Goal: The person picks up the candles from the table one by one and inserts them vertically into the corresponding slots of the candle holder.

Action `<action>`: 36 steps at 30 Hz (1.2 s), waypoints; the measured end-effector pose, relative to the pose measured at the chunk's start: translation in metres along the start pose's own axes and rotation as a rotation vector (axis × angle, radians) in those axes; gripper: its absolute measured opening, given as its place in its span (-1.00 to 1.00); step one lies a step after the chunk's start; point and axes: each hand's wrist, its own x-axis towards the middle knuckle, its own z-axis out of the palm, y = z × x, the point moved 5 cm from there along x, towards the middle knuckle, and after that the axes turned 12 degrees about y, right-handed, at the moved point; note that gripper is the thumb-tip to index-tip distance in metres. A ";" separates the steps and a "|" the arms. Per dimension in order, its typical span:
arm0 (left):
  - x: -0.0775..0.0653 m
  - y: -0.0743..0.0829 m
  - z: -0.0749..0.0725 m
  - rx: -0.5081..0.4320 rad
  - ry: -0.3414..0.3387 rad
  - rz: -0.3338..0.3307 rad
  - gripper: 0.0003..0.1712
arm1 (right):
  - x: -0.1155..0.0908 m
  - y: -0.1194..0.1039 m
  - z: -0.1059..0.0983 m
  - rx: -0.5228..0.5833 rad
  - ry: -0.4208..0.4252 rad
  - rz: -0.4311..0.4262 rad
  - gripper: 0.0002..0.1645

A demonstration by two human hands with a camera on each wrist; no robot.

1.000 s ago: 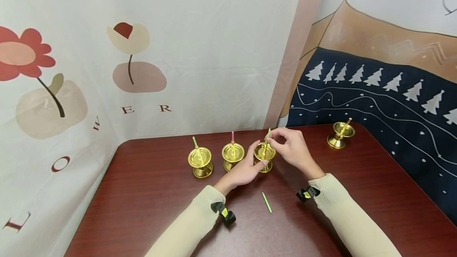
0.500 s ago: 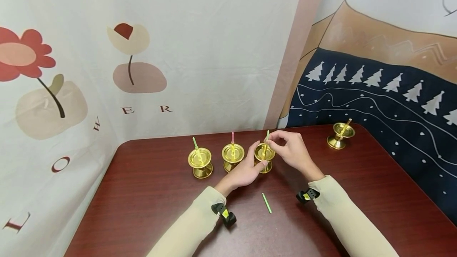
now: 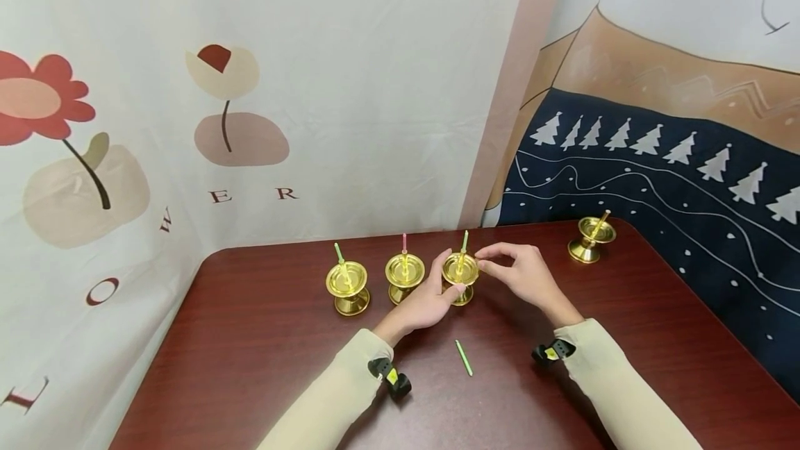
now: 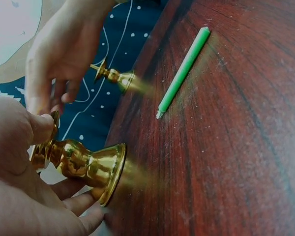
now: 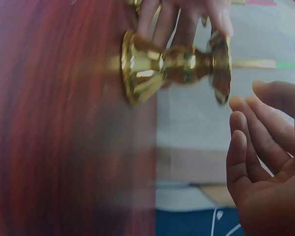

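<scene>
A brass candle holder (image 3: 460, 269) stands on the table with a green candle (image 3: 465, 242) upright in its middle. My left hand (image 3: 424, 299) grips this holder, thumb at the dish rim and fingers round the far side, as the left wrist view shows. My right hand (image 3: 526, 275) is at the dish's right edge, thumb and fingers apart with nothing between them. In the right wrist view its fingertips (image 5: 237, 104) are close to the rim; whether they touch I cannot tell. A loose green candle (image 3: 464, 357) lies on the table in front.
To the left stand two more brass holders, one with a pink candle (image 3: 404, 244), one with a tilted green candle (image 3: 339, 253). Another brass holder (image 3: 584, 248) with a leaning candle is at the table's far right corner. Printed cloth (image 3: 375, 123) hangs behind the table.
My right hand has let go of the green candle in the third holder and moved right and slightly down. My left hand keeps its hold on the holder.
</scene>
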 end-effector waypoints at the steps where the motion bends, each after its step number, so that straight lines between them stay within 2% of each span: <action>1: 0.000 -0.001 0.000 0.011 0.002 -0.002 -0.12 | -0.002 0.005 -0.004 -0.011 0.001 0.015 -0.81; 7: 0.001 0.001 -0.001 -0.023 0.026 0.005 -0.13 | -0.012 0.031 -0.037 -0.091 0.055 0.100 -0.78; 11: 0.001 0.000 -0.001 -0.045 0.030 -0.005 -0.13 | -0.017 0.047 -0.064 -0.159 0.129 0.117 -0.76; 14: 0.003 -0.002 0.001 -0.054 0.033 -0.009 -0.12 | -0.019 0.058 -0.087 -0.199 0.237 0.135 -0.76; 16: 0.006 -0.005 0.002 -0.051 0.042 -0.015 -0.11 | -0.019 0.066 -0.103 -0.212 0.334 0.181 -0.73; 21: 0.009 -0.013 0.007 -0.037 0.074 -0.021 -0.10 | -0.017 0.092 -0.137 -0.156 0.610 0.390 -0.59; 23: 0.009 -0.015 0.009 -0.036 0.080 -0.018 -0.10 | -0.016 0.104 -0.145 -0.118 0.667 0.479 -0.47; 25: 0.008 -0.014 0.009 -0.037 0.085 -0.012 -0.10 | -0.014 0.114 -0.148 -0.081 0.665 0.559 -0.30; 29: 0.006 -0.012 0.008 -0.037 0.085 -0.032 -0.09 | -0.009 0.133 -0.144 0.038 0.542 0.681 0.05; 32: 0.005 -0.009 0.007 -0.034 0.084 -0.055 -0.09 | -0.005 0.143 -0.137 0.191 0.491 0.737 0.16; 36: 0.003 -0.005 0.005 -0.023 0.081 -0.062 -0.10 | -0.004 0.149 -0.130 0.332 0.495 0.767 0.18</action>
